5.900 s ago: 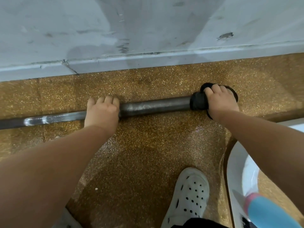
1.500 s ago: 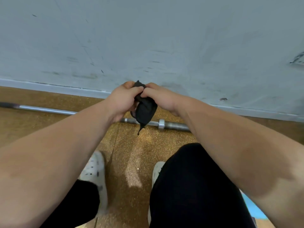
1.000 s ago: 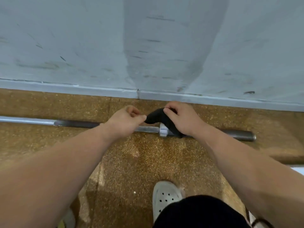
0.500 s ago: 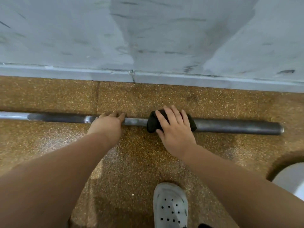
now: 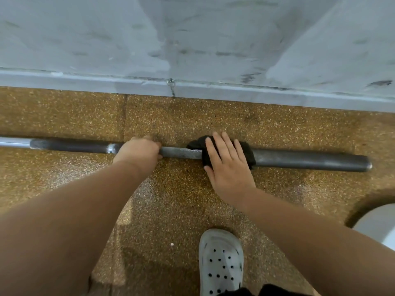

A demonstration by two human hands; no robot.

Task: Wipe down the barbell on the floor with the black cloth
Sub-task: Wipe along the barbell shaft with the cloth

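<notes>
Left hand (image 5: 139,151) curled around barbell (image 5: 310,160) | right hand (image 5: 226,165) flat, fingers straight, pressing cloth (image 5: 248,155) onto barbell | poses unchanged from earlier.

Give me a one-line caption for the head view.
Left hand grips the barbell on the floor; right hand presses the black cloth onto it.

Head-worn, facing down-forward, floor (image 5: 183,116) seemingly close
</notes>
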